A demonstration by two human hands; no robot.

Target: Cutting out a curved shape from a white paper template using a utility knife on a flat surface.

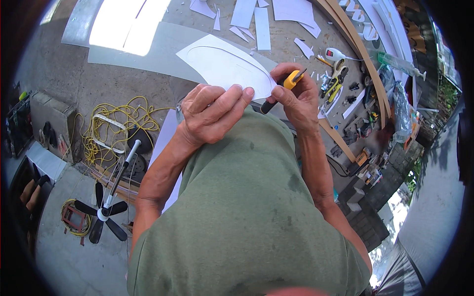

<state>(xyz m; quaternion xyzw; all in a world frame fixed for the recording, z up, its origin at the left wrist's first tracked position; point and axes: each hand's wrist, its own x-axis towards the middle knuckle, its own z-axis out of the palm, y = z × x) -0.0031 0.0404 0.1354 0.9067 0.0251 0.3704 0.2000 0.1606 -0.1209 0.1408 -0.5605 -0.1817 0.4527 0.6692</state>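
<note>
My left hand (212,111) pinches the near edge of a white flat sheet piece (222,61), thumb and fingers closed on it. A long rounded outline curves across the piece, which is held up in front of my body. My right hand (301,103) grips a yellow and black utility knife (292,80), its dark tip pointing up and to the right. The fingers of that hand are against the right end of the piece, partly hidden behind it. Beneath the piece lies a large grey sheet (168,52), partly in bright sun.
White offcuts (262,29) are scattered beyond my hands. Yellow-handled snips (338,79), a white corded tool (335,53) and long brown strips (373,64) lie to the right. At left are tangled yellow cord (94,148) and a black-bladed fan (102,214).
</note>
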